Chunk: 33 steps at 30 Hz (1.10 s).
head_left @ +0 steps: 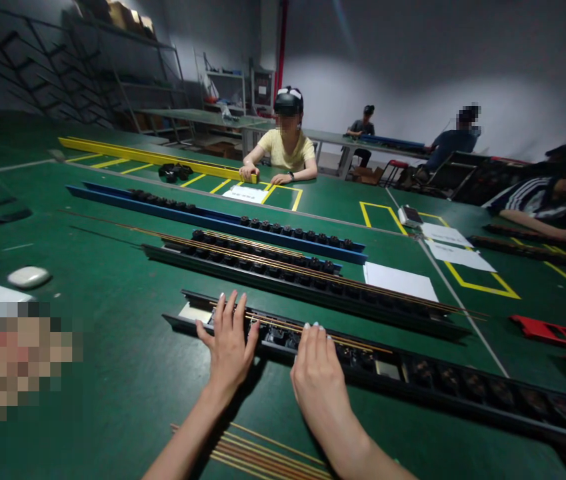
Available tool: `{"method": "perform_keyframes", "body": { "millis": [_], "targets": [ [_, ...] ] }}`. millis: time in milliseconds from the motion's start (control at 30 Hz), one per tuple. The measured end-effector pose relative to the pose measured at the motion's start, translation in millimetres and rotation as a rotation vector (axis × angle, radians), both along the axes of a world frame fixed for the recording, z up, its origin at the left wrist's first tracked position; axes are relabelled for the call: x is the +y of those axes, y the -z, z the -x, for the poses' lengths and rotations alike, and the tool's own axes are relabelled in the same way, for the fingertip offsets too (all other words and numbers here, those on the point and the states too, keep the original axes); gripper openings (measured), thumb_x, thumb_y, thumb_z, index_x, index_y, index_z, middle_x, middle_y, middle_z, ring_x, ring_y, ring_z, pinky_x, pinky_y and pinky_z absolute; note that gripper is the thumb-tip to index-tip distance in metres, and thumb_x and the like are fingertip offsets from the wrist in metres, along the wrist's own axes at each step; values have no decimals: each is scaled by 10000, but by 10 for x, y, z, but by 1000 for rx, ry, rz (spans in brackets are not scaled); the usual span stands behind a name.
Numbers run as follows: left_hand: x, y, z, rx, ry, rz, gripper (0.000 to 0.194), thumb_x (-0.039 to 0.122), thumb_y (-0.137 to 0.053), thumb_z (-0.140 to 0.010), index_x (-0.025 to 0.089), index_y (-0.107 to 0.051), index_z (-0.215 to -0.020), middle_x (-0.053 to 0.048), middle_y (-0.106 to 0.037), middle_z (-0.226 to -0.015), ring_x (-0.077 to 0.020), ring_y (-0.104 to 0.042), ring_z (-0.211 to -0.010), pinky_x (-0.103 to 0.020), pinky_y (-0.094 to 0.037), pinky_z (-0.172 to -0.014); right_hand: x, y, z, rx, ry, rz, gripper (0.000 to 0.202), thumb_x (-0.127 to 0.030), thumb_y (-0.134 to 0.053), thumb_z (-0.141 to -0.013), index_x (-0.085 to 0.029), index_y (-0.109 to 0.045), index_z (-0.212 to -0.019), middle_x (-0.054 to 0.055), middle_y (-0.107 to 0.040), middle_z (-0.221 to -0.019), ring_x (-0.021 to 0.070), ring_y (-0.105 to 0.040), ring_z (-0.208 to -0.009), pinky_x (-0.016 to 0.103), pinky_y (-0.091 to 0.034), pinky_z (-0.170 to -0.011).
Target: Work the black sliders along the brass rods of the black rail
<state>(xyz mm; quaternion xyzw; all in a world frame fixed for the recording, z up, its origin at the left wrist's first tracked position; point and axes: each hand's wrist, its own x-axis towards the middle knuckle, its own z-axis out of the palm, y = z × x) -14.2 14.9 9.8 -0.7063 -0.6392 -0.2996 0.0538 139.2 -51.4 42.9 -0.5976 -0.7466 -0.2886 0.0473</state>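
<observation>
Two bare hands work over a long black channel [377,383] on a green table [113,373], seen from the head camera. The channel slants from the table's middle toward its right edge, lined with dark fittings [473,383] and with thin golden rods [270,320] lying lengthwise. The left hand [230,343] is spread wide over the channel near its left end, beside a pale block [195,312]. The right hand [317,373] rests on the channel with its fingers pressed together and curled over the rods; whether they pinch one cannot be told. Loose rods [263,455] lie toward the table's near edge, between the forearms. Beyond the hands, a second black channel [273,283] bearing long rods lies alongside a blue channel [213,218], with white paper [397,281] near their right ends. Toward the table's far edge, a co-worker in a yellow shirt [287,150] has a hand on the end of a yellow channel [147,153]. Red parts [557,333] lie toward the right edge.
</observation>
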Motion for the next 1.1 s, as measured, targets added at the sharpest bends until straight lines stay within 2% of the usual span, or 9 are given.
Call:
{"method": "perform_keyframes", "body": {
  "millis": [567,800,933,1100],
  "targets": [
    [-51,7,-47,57,68,-3,487,366,-357,-950,246,-366,-1421,-100,-394,-1491,-247,-252,-1415,-594,-4,-1119,2,9,5,-47,11,-10,457,-68,-401,-804,114,-567,-1189,323,-594,-1181,352,-601,-1086,453,-490,-903],
    [-72,2,-61,80,72,-28,508,368,-379,-942,228,-353,-1430,-95,-367,-1508,-256,-233,-1421,-576,5,-1122,3,16,70,56,56,-18,455,-57,-441,-787,137,-562,-1181,346,-583,-1178,391,-580,-1103,487,-462,-933],
    [-81,2,-77,108,132,-45,541,359,-397,-935,228,-307,-1452,-88,-420,-1476,-254,-269,-1407,-561,37,-1127,5,20,41,20,34,-18,461,-68,-435,-791,128,-560,-1190,333,-584,-1188,386,-579,-1105,472,-476,-921],
    [-75,7,-70,99,137,-64,547,350,-403,-933,237,-297,-1458,-80,-450,-1455,-264,-300,-1391,-557,44,-1126,10,25,9,15,7,-21,465,-74,-441,-790,140,-555,-1187,348,-585,-1171,396,-592,-1085,469,-491,-898]
  ]
}}
